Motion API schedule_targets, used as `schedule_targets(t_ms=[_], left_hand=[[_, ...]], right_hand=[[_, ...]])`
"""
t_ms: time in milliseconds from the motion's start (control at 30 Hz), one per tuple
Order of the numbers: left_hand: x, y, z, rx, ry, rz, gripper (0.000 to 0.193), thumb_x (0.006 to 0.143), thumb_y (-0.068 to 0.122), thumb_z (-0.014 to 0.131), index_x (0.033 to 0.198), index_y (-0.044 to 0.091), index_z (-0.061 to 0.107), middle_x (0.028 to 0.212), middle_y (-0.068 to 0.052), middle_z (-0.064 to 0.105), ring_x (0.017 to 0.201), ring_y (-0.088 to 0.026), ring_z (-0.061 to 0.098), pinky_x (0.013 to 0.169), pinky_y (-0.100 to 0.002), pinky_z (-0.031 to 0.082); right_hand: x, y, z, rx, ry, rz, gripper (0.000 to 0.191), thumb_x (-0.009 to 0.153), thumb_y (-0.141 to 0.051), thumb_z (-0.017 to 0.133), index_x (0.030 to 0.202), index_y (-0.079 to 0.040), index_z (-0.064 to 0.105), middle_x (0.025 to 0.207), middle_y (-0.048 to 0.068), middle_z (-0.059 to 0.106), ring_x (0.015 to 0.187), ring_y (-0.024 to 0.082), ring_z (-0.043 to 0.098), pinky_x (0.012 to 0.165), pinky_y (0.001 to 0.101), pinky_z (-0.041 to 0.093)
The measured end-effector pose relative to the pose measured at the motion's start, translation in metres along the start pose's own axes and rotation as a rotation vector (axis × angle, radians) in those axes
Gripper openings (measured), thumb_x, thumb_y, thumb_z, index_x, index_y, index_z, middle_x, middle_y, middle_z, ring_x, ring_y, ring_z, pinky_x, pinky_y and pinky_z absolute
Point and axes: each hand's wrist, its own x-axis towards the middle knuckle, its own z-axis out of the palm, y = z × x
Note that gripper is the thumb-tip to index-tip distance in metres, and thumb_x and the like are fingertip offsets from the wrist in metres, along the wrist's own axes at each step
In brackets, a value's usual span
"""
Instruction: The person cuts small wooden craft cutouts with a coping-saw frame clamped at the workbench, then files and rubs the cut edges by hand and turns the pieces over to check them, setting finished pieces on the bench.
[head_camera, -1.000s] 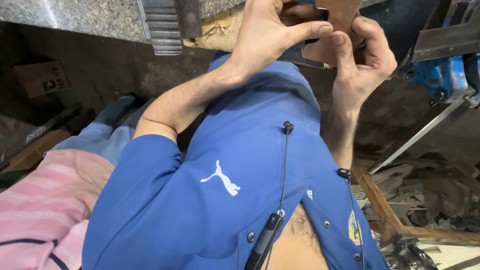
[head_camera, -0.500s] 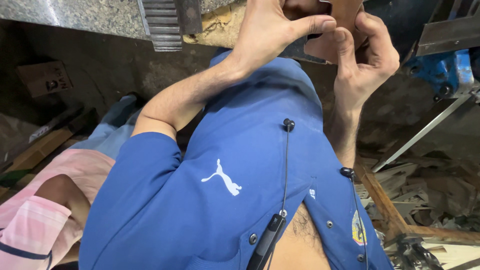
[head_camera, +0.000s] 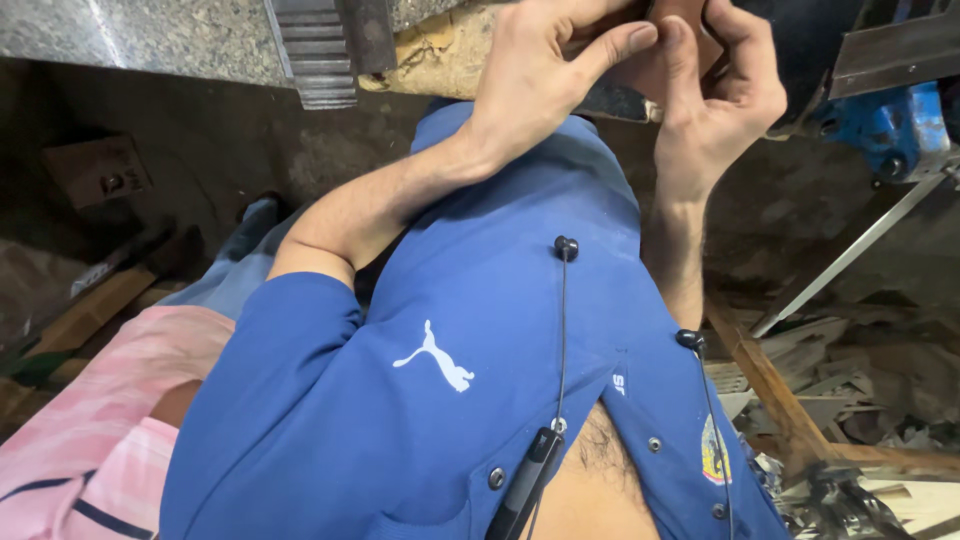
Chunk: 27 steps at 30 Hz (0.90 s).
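Observation:
Both of my hands are raised at the top of the view, over my blue shirt (head_camera: 480, 380). My left hand (head_camera: 540, 85) and my right hand (head_camera: 720, 100) pinch a small flat brown piece (head_camera: 672, 62) between thumbs and fingertips. Fingers and the frame's top edge hide most of the piece. It is held right at the edge of a rough bench top (head_camera: 440, 50).
A toothed metal bar (head_camera: 310, 55) hangs over a grey stone slab (head_camera: 130, 35) at top left. A blue vise (head_camera: 890, 125) and a slanted metal rod (head_camera: 850, 255) are at right. Wood strips and scrap (head_camera: 800, 410) lie lower right. Another person's pink striped clothing (head_camera: 90, 420) shows lower left.
My hands have shifted slightly up in the view, so less of the brown piece shows. The person in pink at lower left has moved.

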Motion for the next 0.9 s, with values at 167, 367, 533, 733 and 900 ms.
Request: schedule_targets(t_ms=[167, 367, 533, 733, 900], left_hand=[[0.003, 0.001, 0.006, 0.138, 0.046, 0.059, 0.024, 0.098, 0.019, 0.080, 0.117, 0.005, 0.075, 0.098, -0.009, 0.082, 0.084, -0.010, 0.079, 0.075, -0.026, 0.065], [0.002, 0.007, 0.008, 0.191, 0.024, 0.059, 0.023, 0.097, 0.017, 0.079, 0.118, 0.006, 0.075, 0.094, -0.010, 0.081, 0.079, -0.009, 0.080, 0.070, -0.025, 0.062], [0.003, 0.010, 0.010, 0.198, 0.042, 0.085, 0.025, 0.098, 0.017, 0.080, 0.120, 0.008, 0.074, 0.098, -0.010, 0.081, 0.083, -0.012, 0.082, 0.073, -0.025, 0.064], [0.006, 0.010, 0.012, 0.273, 0.052, 0.116, 0.027, 0.096, 0.018, 0.081, 0.120, 0.007, 0.074, 0.102, -0.011, 0.080, 0.087, -0.016, 0.083, 0.076, -0.026, 0.065], [0.005, 0.015, 0.011, 0.330, 0.045, 0.144, 0.026, 0.096, 0.020, 0.082, 0.118, 0.008, 0.076, 0.101, -0.012, 0.079, 0.087, -0.019, 0.082, 0.074, -0.027, 0.065]], right_hand=[[-0.004, 0.003, 0.001, -0.050, 0.020, -0.095, 0.028, 0.111, -0.006, 0.081, 0.129, 0.008, 0.065, 0.120, 0.008, 0.071, 0.103, 0.011, 0.065, 0.093, 0.0232, 0.054], [-0.005, 0.005, -0.002, -0.002, 0.034, -0.087, 0.025, 0.109, -0.004, 0.080, 0.124, 0.008, 0.065, 0.112, 0.007, 0.071, 0.093, 0.009, 0.065, 0.085, 0.0229, 0.054], [-0.005, 0.007, -0.003, -0.028, 0.036, -0.110, 0.022, 0.111, -0.004, 0.079, 0.124, 0.007, 0.065, 0.112, 0.007, 0.071, 0.094, 0.010, 0.064, 0.086, 0.0231, 0.053], [-0.007, 0.009, -0.005, -0.042, 0.064, -0.102, 0.023, 0.110, -0.009, 0.078, 0.121, 0.007, 0.066, 0.102, 0.004, 0.070, 0.085, 0.007, 0.061, 0.076, 0.0203, 0.047], [-0.010, 0.009, -0.007, -0.015, 0.061, -0.133, 0.026, 0.110, -0.013, 0.076, 0.122, 0.007, 0.066, 0.110, 0.008, 0.071, 0.091, 0.009, 0.062, 0.082, 0.0221, 0.049]])
